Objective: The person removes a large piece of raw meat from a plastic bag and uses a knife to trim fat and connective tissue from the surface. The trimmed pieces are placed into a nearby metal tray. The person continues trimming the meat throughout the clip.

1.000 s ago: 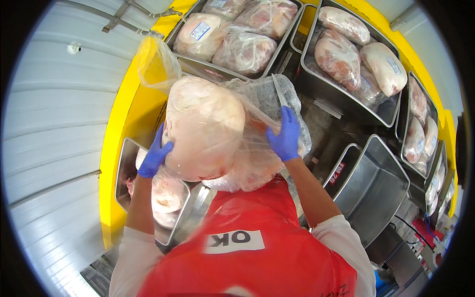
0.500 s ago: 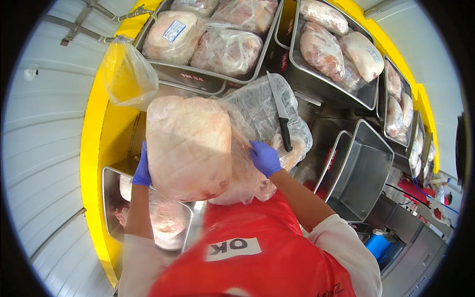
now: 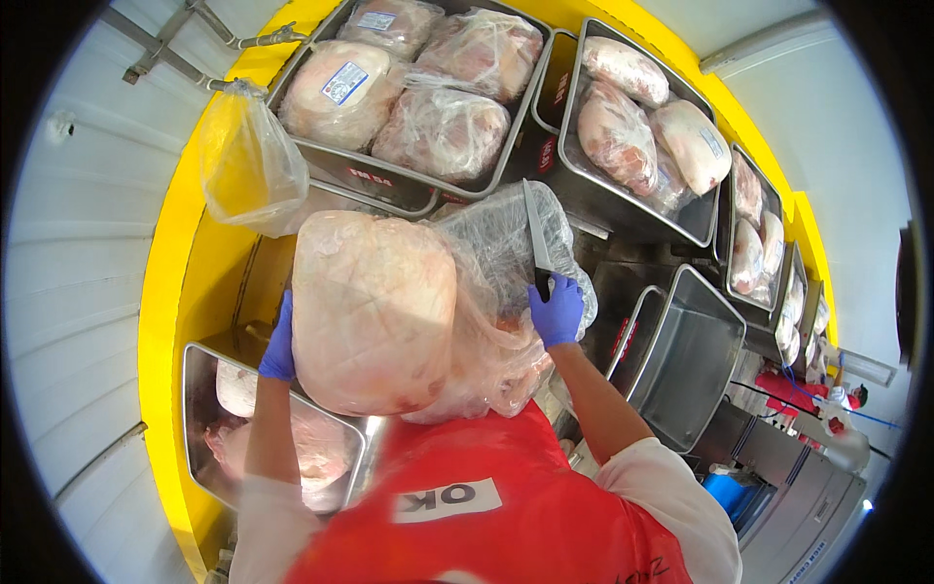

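Note:
A large pale slab of meat [image 3: 375, 311] with a smooth fatty face lies in front of me. My left hand [image 3: 278, 343], in a purple glove, grips its left edge; the fingertips are partly hidden behind it. On the other side, my right hand [image 3: 558, 313], also gloved, is closed around the black handle of a knife [image 3: 535, 226]. The blade points away from me over clear plastic wrap [image 3: 486, 219]. More loose film and pinkish meat [image 3: 511, 384] lie between the slab and my right wrist.
Metal bins of bagged meat stand at the back, one left [image 3: 409, 185], one right [image 3: 632, 200], with more beyond. A bin [image 3: 360, 453] with unwrapped meat is at lower left; a bare metal bin [image 3: 686, 355] is at right. A clear bag [image 3: 253, 165] hangs at left.
My right hand has left the plastic film beside the slab and moved right onto the knife handle. My left hand stays at the slab's left edge. The whole view has shifted slightly.

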Demonstrator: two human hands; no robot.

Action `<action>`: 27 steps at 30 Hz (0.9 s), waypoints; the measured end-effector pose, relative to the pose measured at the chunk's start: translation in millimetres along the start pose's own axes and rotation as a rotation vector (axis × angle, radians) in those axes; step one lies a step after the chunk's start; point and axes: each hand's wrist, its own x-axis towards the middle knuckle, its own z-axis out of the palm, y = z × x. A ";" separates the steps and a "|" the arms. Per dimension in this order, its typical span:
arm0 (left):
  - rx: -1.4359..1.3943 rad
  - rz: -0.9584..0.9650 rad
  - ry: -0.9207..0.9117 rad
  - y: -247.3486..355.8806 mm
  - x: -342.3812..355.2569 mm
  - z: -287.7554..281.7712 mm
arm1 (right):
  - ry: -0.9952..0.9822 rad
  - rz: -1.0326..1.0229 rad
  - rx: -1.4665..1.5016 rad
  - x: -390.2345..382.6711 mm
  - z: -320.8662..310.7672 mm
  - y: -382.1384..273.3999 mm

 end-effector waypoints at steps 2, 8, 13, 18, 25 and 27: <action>0.000 0.006 0.005 3.6 -0.9 7.6 | -0.154 0.069 -0.019 1.6 11.4 19.8; 0.062 0.035 0.116 4.6 -3.2 3.6 | -0.226 0.219 0.075 15.8 20.4 42.7; 0.039 0.045 0.123 -3.6 0.6 -7.1 | -0.264 0.194 0.176 58.9 -28.6 46.8; 0.012 0.028 0.126 -4.2 -0.5 -2.6 | -0.180 0.028 0.333 86.9 -65.1 11.8; -0.002 0.001 0.104 5.8 -0.8 9.6 | -0.230 -0.407 -0.117 205.9 22.3 -55.8; 0.032 0.027 0.124 8.4 2.4 15.5 | -0.282 -0.394 -0.154 233.0 46.3 -72.0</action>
